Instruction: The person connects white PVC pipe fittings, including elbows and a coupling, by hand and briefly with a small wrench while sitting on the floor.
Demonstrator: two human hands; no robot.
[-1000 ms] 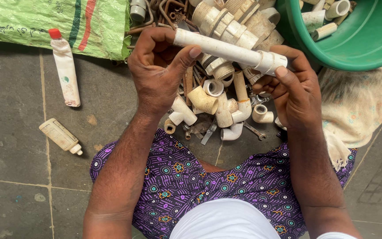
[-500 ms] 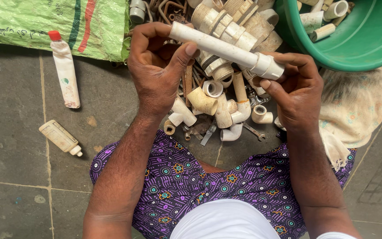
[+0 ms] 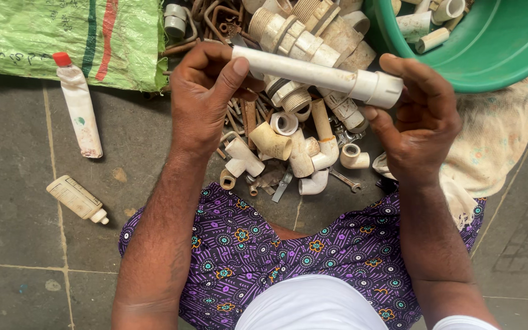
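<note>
Pipe (image 3: 304, 70): long axis nearly level, collared end toward right grip.
Left hand (image 3: 206, 101): grasping bare end.
Right hand (image 3: 420, 119): grasping collar (image 3: 379, 87).

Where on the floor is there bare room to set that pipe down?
Bare grey floor lies left of the left hand, around the red-capped tube and small bottle. Ahead, the pile of fittings is crowded, up to the green basin.

Your pipe (image 3: 304, 69) is off-white plastic, matt and scuffed, with a smoother plastic coupling (image 3: 379, 87) on its end. The fittings (image 3: 288, 143) heaped below look like the same dull, grimy plastic, mixed with rusty metal bits. The basin (image 3: 496, 46) is glossy green plastic, the sack (image 3: 62, 36) shiny woven plastic, the floor (image 3: 25, 232) rough grey stone.
</note>
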